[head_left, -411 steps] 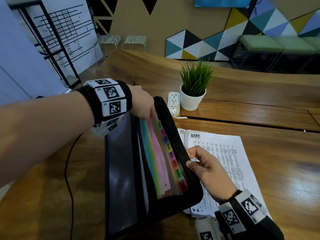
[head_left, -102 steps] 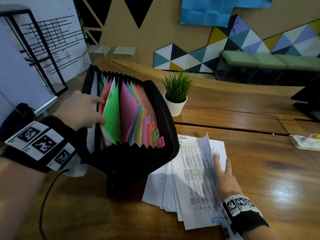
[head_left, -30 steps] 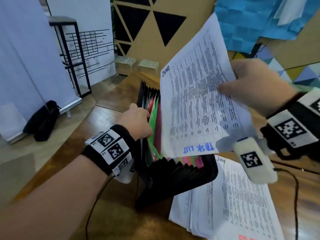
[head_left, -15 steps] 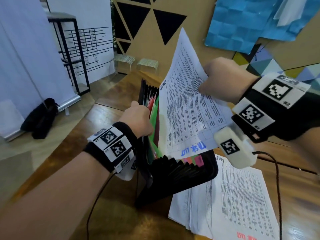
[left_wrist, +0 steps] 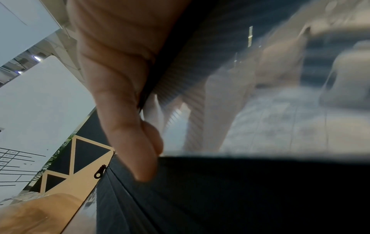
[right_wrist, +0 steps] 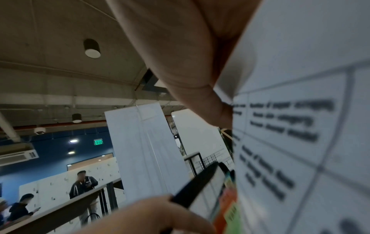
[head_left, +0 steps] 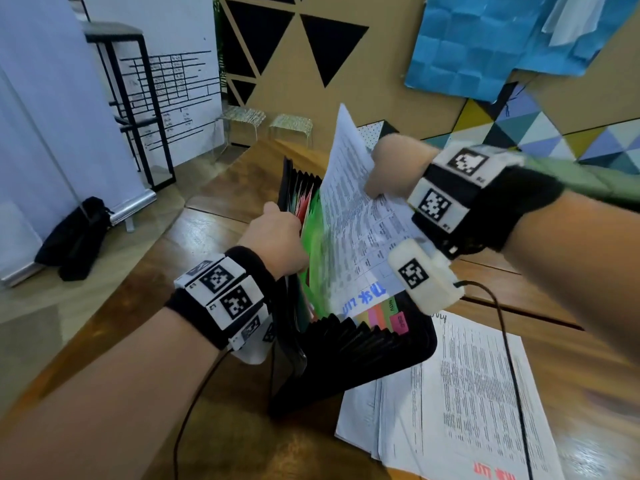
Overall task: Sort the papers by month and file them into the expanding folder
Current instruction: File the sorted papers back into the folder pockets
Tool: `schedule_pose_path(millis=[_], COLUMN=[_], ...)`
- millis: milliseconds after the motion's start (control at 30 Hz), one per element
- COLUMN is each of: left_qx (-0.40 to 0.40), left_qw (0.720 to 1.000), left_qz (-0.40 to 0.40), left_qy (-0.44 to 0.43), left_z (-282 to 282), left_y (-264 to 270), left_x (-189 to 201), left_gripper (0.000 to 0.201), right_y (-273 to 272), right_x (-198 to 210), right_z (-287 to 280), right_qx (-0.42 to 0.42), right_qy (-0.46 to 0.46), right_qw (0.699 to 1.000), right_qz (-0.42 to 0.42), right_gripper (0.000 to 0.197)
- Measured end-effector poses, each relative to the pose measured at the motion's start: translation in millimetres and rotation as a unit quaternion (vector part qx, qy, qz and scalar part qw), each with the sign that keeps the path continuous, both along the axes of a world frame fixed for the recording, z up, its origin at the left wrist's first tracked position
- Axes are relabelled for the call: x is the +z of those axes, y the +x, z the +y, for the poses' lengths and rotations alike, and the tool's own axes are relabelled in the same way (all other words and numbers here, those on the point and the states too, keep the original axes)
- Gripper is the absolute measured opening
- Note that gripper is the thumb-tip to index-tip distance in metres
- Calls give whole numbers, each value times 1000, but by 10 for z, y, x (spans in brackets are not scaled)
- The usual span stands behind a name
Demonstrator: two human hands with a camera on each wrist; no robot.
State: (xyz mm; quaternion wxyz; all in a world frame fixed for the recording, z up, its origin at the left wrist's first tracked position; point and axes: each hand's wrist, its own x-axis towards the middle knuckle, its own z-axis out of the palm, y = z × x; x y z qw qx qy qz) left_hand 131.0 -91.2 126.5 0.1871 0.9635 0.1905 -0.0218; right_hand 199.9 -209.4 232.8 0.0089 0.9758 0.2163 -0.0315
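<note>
The right hand (head_left: 391,171) pinches a thin, floppy sheet (head_left: 353,223) at its far edge (best held high so it hangs straight) over the expanding folder (head_left: 349,351) standing on the counter (head_left: 221,438), whose pockets the left hand (head_left: 277,237) grips apart.

The black expanding folder (head_left: 349,355) stands open on edge, its pleats fanned and coloured tabbed dividers (head_left: 384,315) exposed. One printed sheet (head_left: 356,230) stands tilted with its lower edge among the dividers. The remaining papers (head_left: 460,403) lie stacked flat just beside the folder.
</note>
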Motion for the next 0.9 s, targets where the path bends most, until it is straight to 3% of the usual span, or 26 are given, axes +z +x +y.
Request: schedule_pose_path(millis=[133, 233, 300, 367, 500, 567, 667, 833, 900], left_qx=[-5, -2, 2, 3, 6, 7, 12, 15, 12], left_qw=[1000, 1000, 1000, 1000, 1000, 999, 999, 999, 999], left_qz=[3, 7, 7, 2, -10, -9, -10, -19, -21], left_qy=[9, 13, 1, -9, -28, -30, -31, -41, -43], left_z=[41, 111, 164, 204, 230, 231, 256, 311, 300], left_y=[-36, -67, -82, -101, -132, -137, -149, -194, -192], left_x=[0, 10, 7, -3, -13, -14, -17, -15, -13], left_gripper=[48, 57, 68, 72, 74, 75, 73, 73, 73], right_y=[19, 52, 74, 97, 3, -32, -20, 69, 44], right_x=[-363, -462, -461, -505, -732, -888, -973, -810, -870], right_z=[35, -29, -45, -31, 119, 166, 151, -3, -54], right_qx=[4, -17, -32, -36, 14, 29, 40, 64, 82], right_qy=[27, 66, 117, 148, 84, 54, 27, 131, 119], right_qw=[993, 984, 968, 963, 977, 967, 948, 915, 911], right_qz=[119, 163, 219, 220, 197, 248, 315, 376, 386], right_gripper=[13, 22, 14, 19, 20, 33, 30, 23, 18])
